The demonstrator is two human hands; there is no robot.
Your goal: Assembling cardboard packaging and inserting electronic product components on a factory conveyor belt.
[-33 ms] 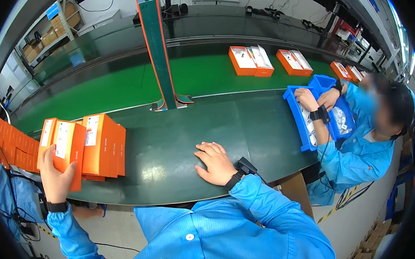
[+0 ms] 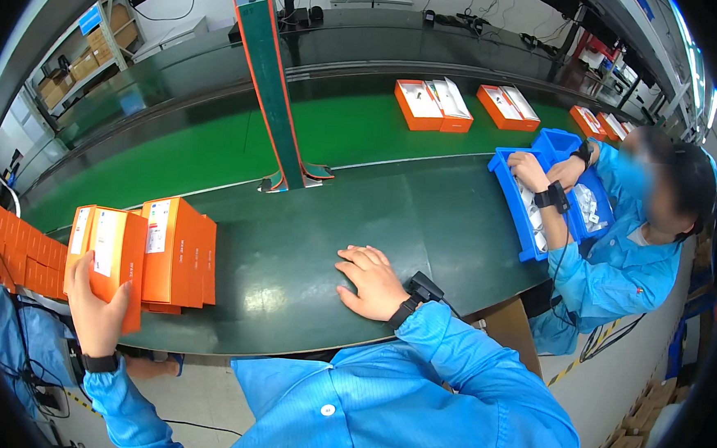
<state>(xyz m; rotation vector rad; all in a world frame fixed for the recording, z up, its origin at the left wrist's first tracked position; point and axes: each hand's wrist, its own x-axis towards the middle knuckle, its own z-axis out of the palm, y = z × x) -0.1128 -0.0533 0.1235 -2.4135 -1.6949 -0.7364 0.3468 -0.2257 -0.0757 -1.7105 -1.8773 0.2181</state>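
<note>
While the left hand (image 2: 97, 311) clasps the nearest orange box (image 2: 133, 251), right hand (image 2: 369, 284) rests empty on the worktop (image 2: 292, 236) | box's long axis: roughly upright | box lies well left of right hand

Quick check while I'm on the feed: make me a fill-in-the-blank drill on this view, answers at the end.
The person's left hand is at a box coloured ____.
The person's ____ hand lies palm-down on the dark green worktable.
The co-worker's hands are at bins coloured ____.
Rather than shut, the cartons on the brighter green strip are ____.

Missing words: orange; right; blue; open.
</note>
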